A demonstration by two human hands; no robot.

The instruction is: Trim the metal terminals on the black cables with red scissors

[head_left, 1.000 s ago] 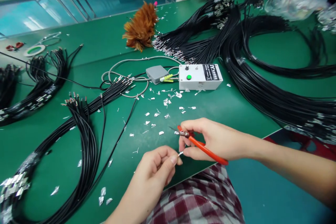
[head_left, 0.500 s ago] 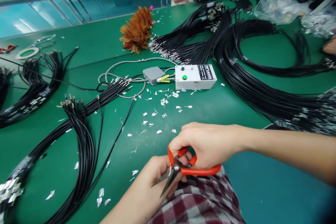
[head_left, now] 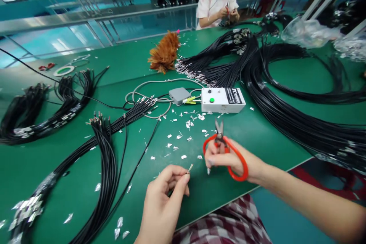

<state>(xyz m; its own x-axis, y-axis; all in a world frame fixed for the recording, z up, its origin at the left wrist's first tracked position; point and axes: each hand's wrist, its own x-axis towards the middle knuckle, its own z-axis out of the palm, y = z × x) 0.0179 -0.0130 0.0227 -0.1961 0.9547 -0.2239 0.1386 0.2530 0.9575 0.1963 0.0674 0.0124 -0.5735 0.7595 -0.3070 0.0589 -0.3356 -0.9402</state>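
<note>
Far left of green desk [head_left: 85, 183]: coiled bundle of black cables w/ silver-foil labels [head_left: 37, 118]; beyond it a green tape roll [head_left: 65, 70] near the back edge. Next right: long loop of black wires w/ bared metal tips [head_left: 105, 164], tips fanned upward, lying flat on desk. A single black wire [head_left: 137, 162] runs from approx. desk centre down toward the near edge.

Centre front: left hand [head_left: 166, 194], thumb and forefinger pinched together on a small silver metal wire end [head_left: 190, 167] that sticks up past the fingertips. Silver foil scraps [head_left: 183, 137] scattered on desk just beyond it.

Just right: right hand [head_left: 228, 160], fingers closed through the loops of red-handled small scissors [head_left: 223, 148]; blades point up and away, tips close together. A tiny silver piece shows below the fingers; cannot tell what it is. Hands near each other, not touching.

Behind scraps: grey pedal switch [head_left: 178, 95] beside white control box w/ green button [head_left: 223, 100]. Brown feather duster [head_left: 166, 51] further back. Right side: large coils of black cable [head_left: 291, 95]. Far edge: another person in white top [head_left: 213, 2], hands together.
</note>
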